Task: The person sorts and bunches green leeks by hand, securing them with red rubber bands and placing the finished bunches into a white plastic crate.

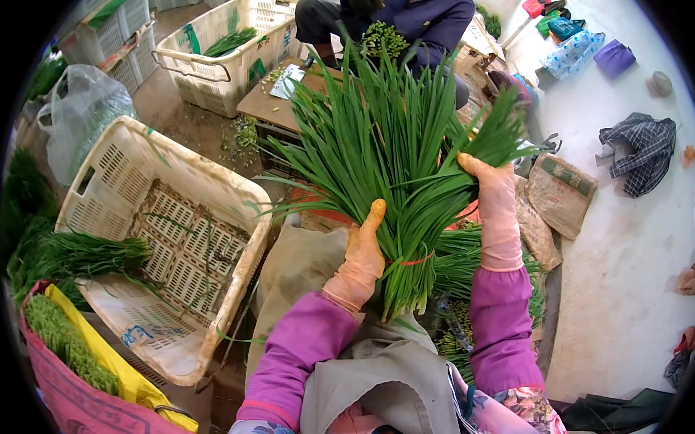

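Note:
In front of me fans out a large bunch of green garlic chives (373,141), tied near its cut stem ends with a red band (411,261). My left hand (360,257), in a peach rubber glove, grips the bunch from the left just above the band, thumb pointing up. My right hand (489,172), gloved alike, is closed around a leafy tuft (496,128) at the bunch's upper right. Whether that tuft belongs to the tied bunch is hard to tell. Beneath the right forearm lie more loose chives (458,259).
A cream plastic crate (181,234) stands at left, a chive bundle (105,253) over its side. Left front is a pink sack (101,409) beside packed green stems (70,341). Across a low wooden table (269,108), a person (426,19) sits by another crate (227,60). A white wall (607,265) bounds the right.

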{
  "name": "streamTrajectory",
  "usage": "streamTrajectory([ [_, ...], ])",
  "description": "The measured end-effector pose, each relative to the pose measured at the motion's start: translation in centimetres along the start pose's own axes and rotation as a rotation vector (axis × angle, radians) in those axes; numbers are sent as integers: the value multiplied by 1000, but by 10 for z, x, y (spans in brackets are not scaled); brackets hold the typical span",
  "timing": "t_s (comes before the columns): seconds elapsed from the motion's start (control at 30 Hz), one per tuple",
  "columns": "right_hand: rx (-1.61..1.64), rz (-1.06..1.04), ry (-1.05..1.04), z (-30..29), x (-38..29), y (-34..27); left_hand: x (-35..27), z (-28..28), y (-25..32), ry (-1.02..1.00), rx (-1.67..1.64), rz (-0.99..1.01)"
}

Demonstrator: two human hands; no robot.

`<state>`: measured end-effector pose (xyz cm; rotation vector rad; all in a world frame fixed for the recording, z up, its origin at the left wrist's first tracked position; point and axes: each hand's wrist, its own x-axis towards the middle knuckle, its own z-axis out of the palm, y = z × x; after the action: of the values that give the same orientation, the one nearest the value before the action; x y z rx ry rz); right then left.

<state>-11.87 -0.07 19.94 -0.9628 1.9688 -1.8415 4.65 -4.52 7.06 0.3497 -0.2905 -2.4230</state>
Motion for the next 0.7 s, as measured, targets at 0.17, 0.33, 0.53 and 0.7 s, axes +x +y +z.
streamTrajectory([
  [0.17, -69, -118, 167, -17, 0, 15, 7, -4, -8, -18, -79, -70],
  [0.33, -69, -371, 157, -19, -23, -7, 9, -9, 2, 17, -122, -69],
  [0.53, -86, 284, -469, -58, -67, 41, -1, 14, 10, 67, -186, -132],
  [0.7, 149, 482, -731, -27, -83, 58, 11, 13, 4, 25, -158, -228],
])
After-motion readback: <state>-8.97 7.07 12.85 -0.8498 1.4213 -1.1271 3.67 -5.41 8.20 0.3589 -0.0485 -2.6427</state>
